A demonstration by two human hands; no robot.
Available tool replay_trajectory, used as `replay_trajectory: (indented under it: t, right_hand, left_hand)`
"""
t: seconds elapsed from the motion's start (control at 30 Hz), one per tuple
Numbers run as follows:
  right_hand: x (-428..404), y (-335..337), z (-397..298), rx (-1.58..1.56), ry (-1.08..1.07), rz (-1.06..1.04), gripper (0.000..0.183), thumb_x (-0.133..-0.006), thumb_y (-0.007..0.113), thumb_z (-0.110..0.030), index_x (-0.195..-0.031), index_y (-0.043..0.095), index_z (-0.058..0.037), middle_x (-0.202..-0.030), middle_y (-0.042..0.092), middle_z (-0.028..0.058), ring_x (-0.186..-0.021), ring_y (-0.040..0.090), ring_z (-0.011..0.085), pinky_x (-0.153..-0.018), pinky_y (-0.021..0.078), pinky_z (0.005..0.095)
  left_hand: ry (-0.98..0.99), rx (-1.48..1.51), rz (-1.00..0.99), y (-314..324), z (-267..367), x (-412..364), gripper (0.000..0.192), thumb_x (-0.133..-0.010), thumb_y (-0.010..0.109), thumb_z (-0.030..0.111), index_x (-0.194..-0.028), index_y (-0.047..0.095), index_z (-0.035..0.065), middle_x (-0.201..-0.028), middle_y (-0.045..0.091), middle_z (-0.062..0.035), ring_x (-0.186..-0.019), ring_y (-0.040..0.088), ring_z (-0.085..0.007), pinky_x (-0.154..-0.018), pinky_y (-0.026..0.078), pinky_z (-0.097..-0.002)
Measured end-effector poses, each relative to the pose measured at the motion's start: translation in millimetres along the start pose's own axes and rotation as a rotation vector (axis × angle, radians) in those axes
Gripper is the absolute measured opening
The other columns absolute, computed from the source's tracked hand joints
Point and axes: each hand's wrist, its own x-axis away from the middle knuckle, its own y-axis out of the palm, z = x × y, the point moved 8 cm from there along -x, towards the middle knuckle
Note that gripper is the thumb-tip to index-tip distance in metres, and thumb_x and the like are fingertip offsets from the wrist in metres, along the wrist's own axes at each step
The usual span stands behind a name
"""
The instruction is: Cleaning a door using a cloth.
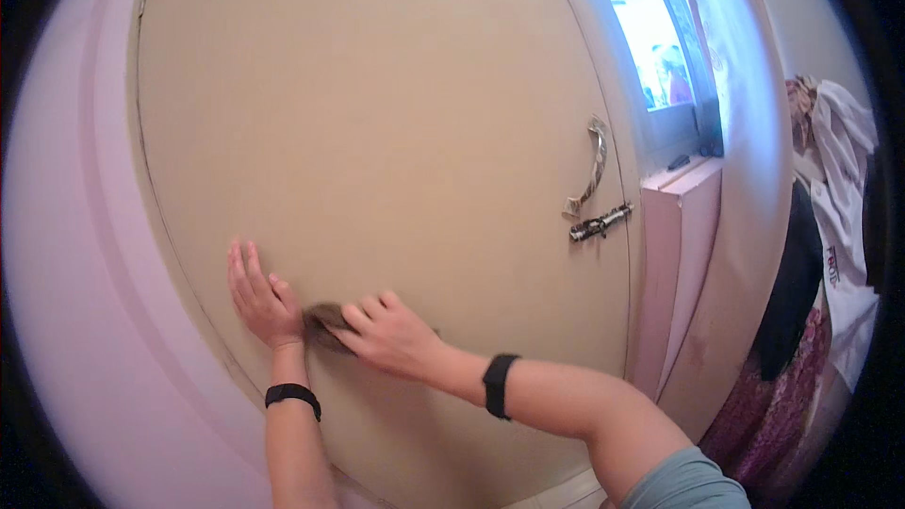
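A flat beige door [396, 127] fills most of the view. Low on its left side, my left hand [263, 297] rests with the palm against the door and the fingers pointing up; it holds nothing. Just to its right, my right hand [389, 332] grips a dark brown, fuzzy-looking pad or cloth [327, 327] pressed on the door surface. The pad is slightly blurred, and its exact kind cannot be told. Both wrists wear black bands.
On the door's right side are a metal pull handle [599, 162] and a slide bolt [601, 223]. Beyond stand a window [654, 49], a pale curtain [753, 177] and hanging clothes [838, 226]. A pink wall [63, 226] borders the left.
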Motion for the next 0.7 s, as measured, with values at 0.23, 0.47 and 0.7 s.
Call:
replay_trajectory:
  t: [0.23,0.47,0.7]
  right_hand:
    - [-59.1,-45.8,98.3,0.084,0.134,0.164,0.038,-0.075,0.064,-0.025,-0.111,0.065,-0.0155,-0.095,0.057,0.0072,-0.084,0.058,0.0235,-0.072,0.0409,0.0384]
    - [-45.8,-112.9,206.6,0.353,0.385,0.183,0.048,-0.074,0.07,-0.028,-0.121,0.062,-0.0207,-0.102,0.059,0.0083,-0.093,0.06,0.0254,-0.079,0.0444,0.0416]
    - [39.2,-191.0,294.3,0.615,0.767,0.139,0.045,-0.079,0.068,-0.033,-0.121,0.061,-0.0183,-0.108,0.059,0.0096,-0.103,0.057,0.0264,-0.085,0.0449,0.0424]
  left_hand:
    - [-0.021,-0.022,-0.004,-1.1,1.1,-2.3,0.055,-0.086,0.042,0.015,-0.14,0.045,0.0097,-0.148,0.04,-0.0092,-0.136,0.038,-0.0297,-0.112,0.03,-0.0444]
    - [-0.045,0.006,-0.025,-2.4,4.5,-3.0,0.055,-0.085,0.043,0.014,-0.14,0.045,0.0095,-0.148,0.04,-0.0089,-0.137,0.037,-0.0288,-0.113,0.03,-0.0444]
    - [-0.019,-0.008,0.009,-4.7,4.3,-0.4,0.052,-0.088,0.041,0.015,-0.14,0.046,0.0089,-0.148,0.041,-0.0094,-0.137,0.037,-0.0286,-0.112,0.03,-0.0435]
